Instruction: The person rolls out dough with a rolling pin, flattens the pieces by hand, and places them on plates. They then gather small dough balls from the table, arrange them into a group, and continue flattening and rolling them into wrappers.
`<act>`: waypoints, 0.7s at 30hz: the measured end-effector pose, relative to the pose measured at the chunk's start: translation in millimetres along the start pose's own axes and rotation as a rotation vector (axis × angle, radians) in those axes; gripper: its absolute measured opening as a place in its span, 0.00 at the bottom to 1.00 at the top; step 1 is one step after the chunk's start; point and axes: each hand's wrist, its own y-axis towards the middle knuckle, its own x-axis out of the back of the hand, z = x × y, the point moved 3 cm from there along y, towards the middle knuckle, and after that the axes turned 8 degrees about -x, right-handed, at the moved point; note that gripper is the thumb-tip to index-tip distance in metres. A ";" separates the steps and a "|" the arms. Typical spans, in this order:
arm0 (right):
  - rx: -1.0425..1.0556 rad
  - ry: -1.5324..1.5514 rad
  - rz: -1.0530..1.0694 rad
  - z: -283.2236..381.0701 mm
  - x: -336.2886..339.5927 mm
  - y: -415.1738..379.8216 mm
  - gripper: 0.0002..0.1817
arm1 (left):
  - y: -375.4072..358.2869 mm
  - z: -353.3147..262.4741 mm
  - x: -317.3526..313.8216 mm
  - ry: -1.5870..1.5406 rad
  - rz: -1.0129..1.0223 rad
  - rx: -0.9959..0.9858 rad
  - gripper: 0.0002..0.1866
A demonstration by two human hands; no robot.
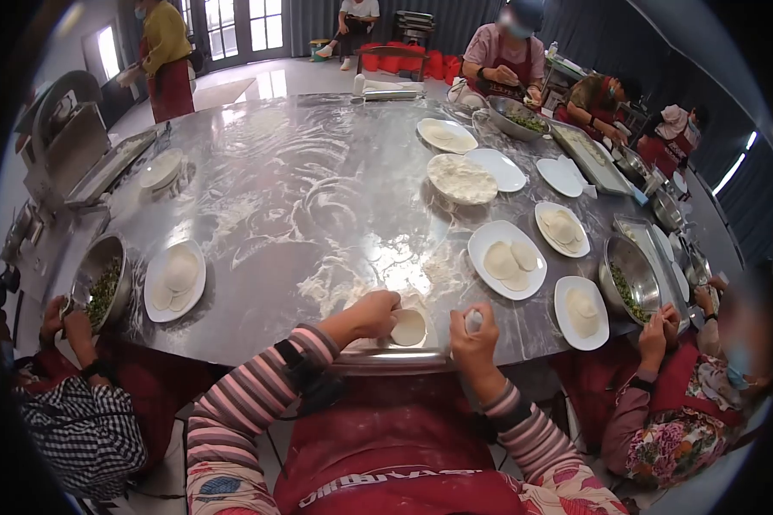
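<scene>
My left hand is closed at the left edge of a small round dough wrapper, its fingertips against it. The wrapper lies on the floury metal table near the front edge. To its right, my right hand is wrapped round a pale rolling pin; only its end shows above the fist. Loose flour is spread about both hands. Beyond my right hand stands an oval white plate with several round wrappers.
Right of me are a plate of wrappers and a bowl of green filling, beside a co-worker. At left are another wrapper plate, a filling bowl and a co-worker. A flour plate stands farther back.
</scene>
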 end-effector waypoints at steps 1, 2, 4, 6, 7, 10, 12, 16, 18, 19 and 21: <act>-0.006 0.002 0.002 -1.8 -3.6 2.5 0.10 | -3.1 -0.6 -0.2 0.000 0.005 0.005 0.12; 0.003 0.004 -0.012 -2.3 -9.2 8.2 0.10 | -6.5 -2.6 -1.3 -0.001 0.011 -0.024 0.12; -0.018 0.040 -0.057 2.8 -22.9 29.9 0.11 | -5.1 -8.0 -1.5 0.014 0.030 -0.061 0.12; 0.016 0.020 -0.092 3.7 -42.8 51.3 0.10 | 2.0 -13.0 -0.3 0.095 -0.078 -0.009 0.12; 0.018 0.020 -0.099 2.9 -43.1 51.8 0.10 | 7.2 -11.3 -0.5 0.055 -0.093 0.005 0.12; -0.022 0.055 -0.039 0.8 -40.1 49.5 0.10 | 14.1 -12.3 -3.0 0.072 -0.016 -0.029 0.11; 0.048 -0.020 -0.070 1.5 -17.6 25.8 0.10 | 14.0 -5.1 -6.4 0.076 -0.035 -0.048 0.11; -0.077 0.060 -0.032 9.5 0.7 2.8 0.10 | -5.0 1.7 -4.6 -0.057 -0.038 0.002 0.09; -0.062 0.057 -0.079 8.8 -13.4 20.2 0.10 | -7.9 -4.6 -3.2 -0.026 -0.058 -0.024 0.09; -0.064 0.068 -0.070 12.7 -22.6 33.4 0.10 | -8.4 -8.7 -2.5 0.006 -0.077 -0.056 0.09; 0.012 0.028 -0.053 4.1 -48.0 58.2 0.10 | -2.8 -9.6 2.7 0.018 -0.101 -0.010 0.10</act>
